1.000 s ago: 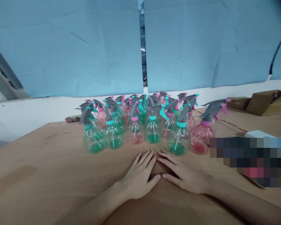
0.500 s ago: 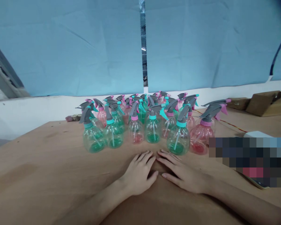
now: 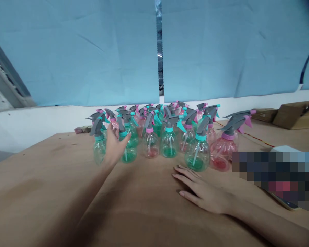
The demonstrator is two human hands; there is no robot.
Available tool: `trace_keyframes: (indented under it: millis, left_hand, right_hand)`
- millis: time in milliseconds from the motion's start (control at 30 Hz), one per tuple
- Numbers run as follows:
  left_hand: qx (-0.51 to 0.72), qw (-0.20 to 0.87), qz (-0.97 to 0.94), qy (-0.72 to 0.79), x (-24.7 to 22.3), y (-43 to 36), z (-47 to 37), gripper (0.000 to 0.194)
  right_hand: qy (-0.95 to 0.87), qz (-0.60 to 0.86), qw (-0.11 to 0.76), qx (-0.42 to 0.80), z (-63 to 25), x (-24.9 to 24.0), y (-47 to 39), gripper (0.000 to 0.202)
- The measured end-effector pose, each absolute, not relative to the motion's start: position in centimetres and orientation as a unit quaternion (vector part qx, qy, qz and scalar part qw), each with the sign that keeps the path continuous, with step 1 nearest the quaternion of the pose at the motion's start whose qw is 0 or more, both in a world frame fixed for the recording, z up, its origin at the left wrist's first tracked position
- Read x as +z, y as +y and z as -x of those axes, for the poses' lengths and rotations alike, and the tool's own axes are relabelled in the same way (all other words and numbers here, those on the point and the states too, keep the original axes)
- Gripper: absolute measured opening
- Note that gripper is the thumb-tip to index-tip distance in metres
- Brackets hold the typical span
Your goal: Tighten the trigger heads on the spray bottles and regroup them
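My left hand (image 3: 114, 145) is raised among the spray bottles at the left, its thumb and fingers apart. It overlaps a green spray bottle (image 3: 129, 155) with a turquoise collar and partly covers another green spray bottle (image 3: 98, 151) left of it; whether it touches either is unclear. My right hand (image 3: 198, 188) lies flat on the wooden table, fingers spread, in front of a green spray bottle (image 3: 197, 159). To that bottle's right stands a pink spray bottle (image 3: 222, 151) with a grey trigger head. A pink-collared clear bottle (image 3: 151, 145) and a green one (image 3: 169, 144) stand mid-row.
Several more green and pink spray bottles crowd behind the front row. Cardboard boxes (image 3: 296, 115) sit at the far right, with a thin cable (image 3: 254, 137) nearby. A blurred-out device lies at right on the table (image 3: 36, 171). Blue sheeting (image 3: 92, 51) covers the wall.
My left hand has lifted off the table beside my right hand and moved forward and left to the bottles. My right hand stays in place.
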State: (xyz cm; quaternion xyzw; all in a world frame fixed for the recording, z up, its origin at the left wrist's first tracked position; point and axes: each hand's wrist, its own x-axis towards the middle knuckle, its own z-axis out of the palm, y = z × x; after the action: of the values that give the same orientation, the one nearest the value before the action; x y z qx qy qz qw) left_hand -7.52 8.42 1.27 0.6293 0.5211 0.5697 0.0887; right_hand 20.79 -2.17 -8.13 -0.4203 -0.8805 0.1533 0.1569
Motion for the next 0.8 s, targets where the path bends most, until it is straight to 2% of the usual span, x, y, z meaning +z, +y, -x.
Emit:
trace_keyframes:
  millis: [67,133,367,467,567,667,800]
  left_hand:
    - [0.557,0.148,-0.616,0.537,0.7,8.9,7.8,0.081]
    - [0.537,0.155,-0.616,0.555,0.5,9.1,7.9,0.079]
    - [0.511,0.044,-0.599,0.615,0.6,8.6,8.2,0.053]
    - [0.533,0.018,-0.576,0.620,0.6,8.1,7.8,0.050]
    - [0.536,0.010,-0.587,0.607,0.7,7.0,6.7,0.034]
    - [0.518,0.046,-0.624,0.583,1.0,5.4,5.2,0.024]
    - [0.540,0.145,-0.647,0.519,0.7,3.3,3.1,0.010]
  right_hand:
    - [-0.880,0.421,0.159,0.150,-20.8,-8.1,-2.2,0.054]
    - [-0.880,0.421,0.163,0.148,-20.8,-8.1,-2.2,0.053]
    - [-0.881,0.419,0.157,0.157,-20.8,-8.0,-2.2,0.054]
    - [-0.882,0.415,0.158,0.160,-20.8,-7.9,-2.2,0.052]
    - [-0.885,0.404,0.166,0.160,-20.7,-7.9,-2.1,0.047]
    - [-0.883,0.398,0.191,0.161,-20.6,-8.0,-2.1,0.045]
    - [-0.867,0.408,0.233,0.163,-20.5,-7.8,-2.2,0.056]
